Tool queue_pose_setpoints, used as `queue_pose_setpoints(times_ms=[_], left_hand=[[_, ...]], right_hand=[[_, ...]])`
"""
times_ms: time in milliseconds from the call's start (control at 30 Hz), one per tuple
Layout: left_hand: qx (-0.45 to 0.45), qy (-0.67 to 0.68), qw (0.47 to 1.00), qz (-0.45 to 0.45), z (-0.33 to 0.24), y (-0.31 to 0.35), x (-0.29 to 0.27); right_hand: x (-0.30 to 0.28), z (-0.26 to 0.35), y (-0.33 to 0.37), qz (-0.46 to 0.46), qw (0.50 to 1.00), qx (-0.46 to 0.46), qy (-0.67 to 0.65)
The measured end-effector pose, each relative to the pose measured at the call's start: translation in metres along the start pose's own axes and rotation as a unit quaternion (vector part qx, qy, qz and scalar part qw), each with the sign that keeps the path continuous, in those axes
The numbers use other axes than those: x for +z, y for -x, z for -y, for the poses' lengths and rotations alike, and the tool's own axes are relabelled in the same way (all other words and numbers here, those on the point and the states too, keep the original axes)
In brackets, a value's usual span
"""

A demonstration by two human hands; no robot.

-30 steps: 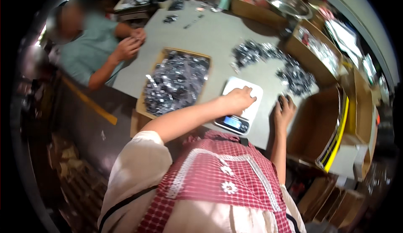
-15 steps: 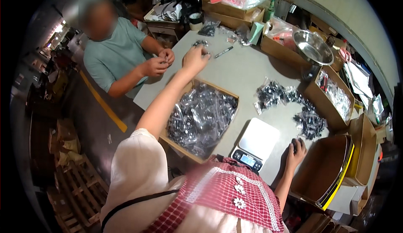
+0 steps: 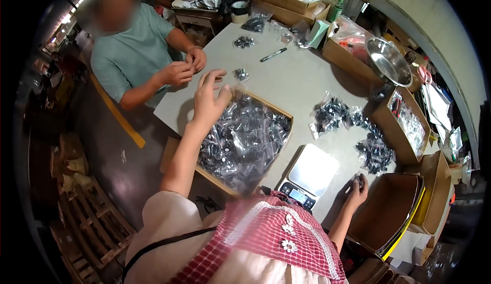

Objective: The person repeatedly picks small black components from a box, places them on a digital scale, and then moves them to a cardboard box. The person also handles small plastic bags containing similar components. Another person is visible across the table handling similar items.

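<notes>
My left hand (image 3: 208,100) is over the near left of the table, fingers spread and holding nothing. Just right of its fingertips lies a small clear bag of dark parts (image 3: 241,74). Below it stands a cardboard box (image 3: 292,125) filled with clear zip bags of black parts (image 3: 245,141). At the right, my right hand (image 3: 355,194) has its fingers curled round a small bag of dark parts (image 3: 361,182), partly hidden by the fingers. Between my hands is a digital scale (image 3: 313,169), its pan bare. Beyond my right hand lie piled bags of black parts (image 3: 376,151).
Across the table's left corner, a person in a grey-green shirt (image 3: 133,49) works with both hands together. A marker (image 3: 273,54) and another small bag (image 3: 244,42) lie on the table (image 3: 302,79). A steel bowl (image 3: 388,61) and open cardboard boxes (image 3: 383,207) line the right side.
My left hand has drawn back toward me and opened, uncovering a small bag on the table. My right hand stays beside the piled bags. The view has shifted slightly.
</notes>
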State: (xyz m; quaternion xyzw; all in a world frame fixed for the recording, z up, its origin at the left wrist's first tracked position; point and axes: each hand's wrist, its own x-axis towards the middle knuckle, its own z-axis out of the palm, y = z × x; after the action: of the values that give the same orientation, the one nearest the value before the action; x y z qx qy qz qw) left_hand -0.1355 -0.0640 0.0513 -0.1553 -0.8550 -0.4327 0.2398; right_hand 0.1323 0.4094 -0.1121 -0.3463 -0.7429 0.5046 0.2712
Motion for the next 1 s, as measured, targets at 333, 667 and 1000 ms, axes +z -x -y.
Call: queue_pose_setpoints(times_ms=[333, 667, 1000], left_hand=[[-0.135, 0.07, 0.987, 0.047, -0.065, 0.091, -0.019], [0.089, 0.061, 0.989, 0.1, -0.133, 0.122, 0.041], [0.113, 0.028, 0.979, 0.168, -0.13, 0.152, 0.047]], right_hand=[[0.018, 0.111, 0.005, 0.337, 0.921, 0.067, -0.184], [0.166, 0.097, -0.086, 0.357, 0.809, -0.339, 0.322], [0.074, 0.024, -0.108, 0.153, 0.904, -0.273, 0.291]])
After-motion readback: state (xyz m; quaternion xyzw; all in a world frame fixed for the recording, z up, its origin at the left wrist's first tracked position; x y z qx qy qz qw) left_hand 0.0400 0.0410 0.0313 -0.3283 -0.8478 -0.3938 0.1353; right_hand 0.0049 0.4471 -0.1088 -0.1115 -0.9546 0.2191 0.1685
